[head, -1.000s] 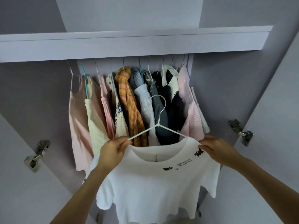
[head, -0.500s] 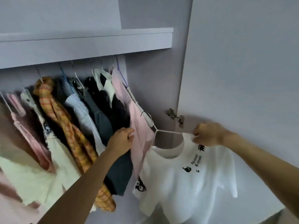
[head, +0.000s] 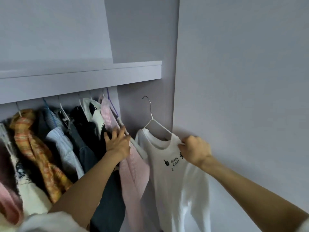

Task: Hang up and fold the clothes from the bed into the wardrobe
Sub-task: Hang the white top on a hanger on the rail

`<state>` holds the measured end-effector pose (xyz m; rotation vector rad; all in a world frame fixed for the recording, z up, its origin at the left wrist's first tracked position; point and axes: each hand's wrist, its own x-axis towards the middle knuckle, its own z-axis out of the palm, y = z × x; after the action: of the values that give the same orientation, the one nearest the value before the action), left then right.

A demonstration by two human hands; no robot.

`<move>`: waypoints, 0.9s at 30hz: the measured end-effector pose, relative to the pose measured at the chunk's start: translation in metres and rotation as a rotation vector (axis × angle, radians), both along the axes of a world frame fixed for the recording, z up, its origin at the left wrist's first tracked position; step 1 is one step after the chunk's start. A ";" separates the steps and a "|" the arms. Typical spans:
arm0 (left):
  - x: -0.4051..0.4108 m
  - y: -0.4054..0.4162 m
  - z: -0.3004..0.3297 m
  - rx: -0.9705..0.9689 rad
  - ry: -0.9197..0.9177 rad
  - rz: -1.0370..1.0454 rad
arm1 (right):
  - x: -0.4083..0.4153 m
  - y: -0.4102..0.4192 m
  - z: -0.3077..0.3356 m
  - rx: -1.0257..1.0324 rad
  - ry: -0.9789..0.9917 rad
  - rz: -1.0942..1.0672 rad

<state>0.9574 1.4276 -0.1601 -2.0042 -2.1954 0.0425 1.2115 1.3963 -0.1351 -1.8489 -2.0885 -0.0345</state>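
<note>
A white T-shirt (head: 168, 178) with small black print hangs on a white wire hanger (head: 151, 120). My right hand (head: 194, 150) grips the shirt's right shoulder together with the hanger arm, holding it up at the right end of the wardrobe. The hanger's hook is free in the air below the shelf. My left hand (head: 117, 141) presses with spread fingers against a pink striped garment (head: 133, 171), the last one hanging in the row, pushing it to the left.
A row of hung clothes fills the wardrobe to the left, among them an orange plaid shirt (head: 33, 146) and dark garments (head: 87, 148). A lilac shelf (head: 83, 76) runs above them. The wardrobe's side panel (head: 147, 91) and open door (head: 242, 97) stand to the right.
My right hand has lifted the hanger with the white T-shirt higher, so its hook now stands up free. My left hand has moved right onto the pink garment. The view has shifted upward.
</note>
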 end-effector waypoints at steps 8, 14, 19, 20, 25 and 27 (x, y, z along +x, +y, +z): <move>-0.017 -0.008 -0.012 0.110 0.013 -0.070 | -0.070 0.048 -0.017 -0.046 0.327 0.067; -0.029 -0.009 -0.019 0.225 0.013 -0.098 | -0.116 0.103 -0.009 -0.013 0.420 0.078; -0.031 -0.005 -0.026 0.268 -0.040 -0.085 | -0.155 0.142 0.000 -0.016 0.419 0.166; -0.032 -0.005 -0.027 0.273 -0.043 -0.088 | -0.162 0.149 0.002 -0.024 0.426 0.167; -0.037 -0.005 -0.030 0.271 -0.064 -0.086 | -0.180 0.171 -0.008 -0.175 0.397 0.165; -0.037 -0.007 -0.030 0.258 -0.069 -0.076 | -0.176 0.169 -0.019 -0.221 0.396 0.161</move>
<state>0.9200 1.4208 -0.1901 -1.9670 -2.0402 -0.3083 1.0352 1.5653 -0.1545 -1.6291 -2.0062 0.5753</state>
